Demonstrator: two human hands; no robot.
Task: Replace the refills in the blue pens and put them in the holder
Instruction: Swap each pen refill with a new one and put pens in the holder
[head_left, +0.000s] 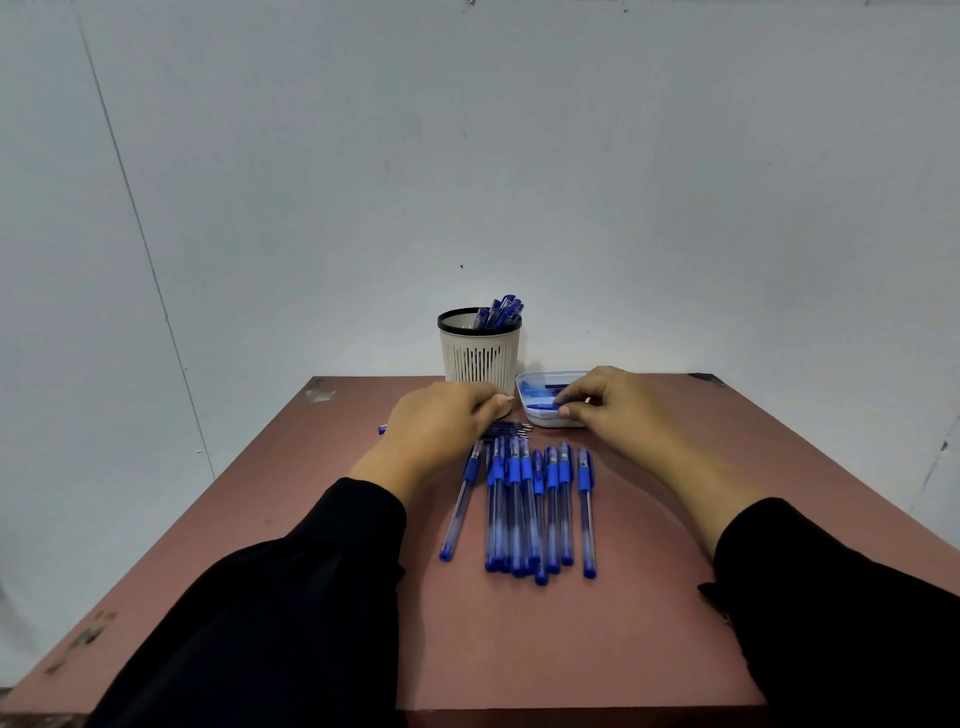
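Observation:
Several blue pens (524, 509) lie side by side on the table in front of me. The white mesh holder (480, 353) with a black rim stands at the back, with a few blue pens (501, 312) in it. My left hand (441, 421) is curled just in front of the holder. It grips a blue pen whose end (382, 429) pokes out on the left. Dark refills (509, 429) lie beside its fingers. My right hand (608, 402) reaches into the white tray (545, 421) and pinches a blue cap (556, 406) between thumb and forefinger.
The reddish-brown table (519, 649) stands against a plain white wall. Its near edge runs just below my black sleeves. The tray sits right of the holder, close to the back edge.

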